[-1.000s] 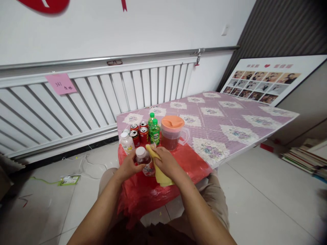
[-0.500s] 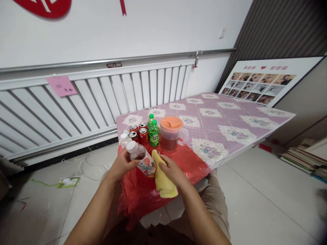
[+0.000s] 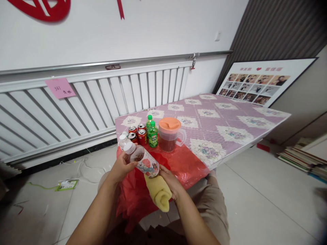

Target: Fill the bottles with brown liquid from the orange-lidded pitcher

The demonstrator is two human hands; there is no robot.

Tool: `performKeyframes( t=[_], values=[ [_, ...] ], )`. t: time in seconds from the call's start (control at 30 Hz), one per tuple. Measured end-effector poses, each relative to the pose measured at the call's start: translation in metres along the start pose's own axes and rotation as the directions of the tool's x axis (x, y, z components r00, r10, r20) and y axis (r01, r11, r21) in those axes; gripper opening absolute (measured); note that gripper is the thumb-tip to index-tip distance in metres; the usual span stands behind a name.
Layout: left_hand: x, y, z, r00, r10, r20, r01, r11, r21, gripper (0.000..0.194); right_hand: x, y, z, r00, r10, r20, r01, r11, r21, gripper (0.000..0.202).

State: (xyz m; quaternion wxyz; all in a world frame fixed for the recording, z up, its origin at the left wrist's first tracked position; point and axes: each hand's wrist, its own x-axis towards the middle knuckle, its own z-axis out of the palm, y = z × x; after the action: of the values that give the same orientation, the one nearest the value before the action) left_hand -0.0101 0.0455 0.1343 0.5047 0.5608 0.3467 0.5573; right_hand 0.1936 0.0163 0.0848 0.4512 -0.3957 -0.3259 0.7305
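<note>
Bottle (image 3: pixel 145 163), clear white-capped plastic, leans gripped in my left hand (image 3: pixel 122 168), likely so my right hand (image 3: pixel 170 181), gripping yellow cloth (image 3: pixel 158 191), reaches underneath.

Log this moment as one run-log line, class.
left hand: holds tilted bottle near its top | right hand: holds yellow cloth by bottle's base | nearby: pitcher, red cans, green bottles

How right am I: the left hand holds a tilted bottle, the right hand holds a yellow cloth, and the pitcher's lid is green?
One colour is wrong: in the head view, the pitcher's lid is orange, not green. The left hand holds the tilted bottle and the right hand the yellow cloth.
</note>
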Motion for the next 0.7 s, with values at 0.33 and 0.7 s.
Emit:
performKeyframes(
  t=[0.33, 0.7],
  values=[
    [0.003, 0.005, 0.016, 0.993, -0.102, 0.067, 0.097, 0.993, 0.073, 0.073, -0.004, 0.005, 0.005, 0.993, -0.057, -0.102, 0.062, 0.997, 0.040, 0.050],
    [-0.006, -0.006, 0.035, 0.979, -0.096, -0.182, 0.110, 0.992, 0.066, 0.068, -0.002, 0.005, -0.015, 0.960, -0.233, -0.157, 0.191, 0.951, -0.243, 0.050]
  ],
)
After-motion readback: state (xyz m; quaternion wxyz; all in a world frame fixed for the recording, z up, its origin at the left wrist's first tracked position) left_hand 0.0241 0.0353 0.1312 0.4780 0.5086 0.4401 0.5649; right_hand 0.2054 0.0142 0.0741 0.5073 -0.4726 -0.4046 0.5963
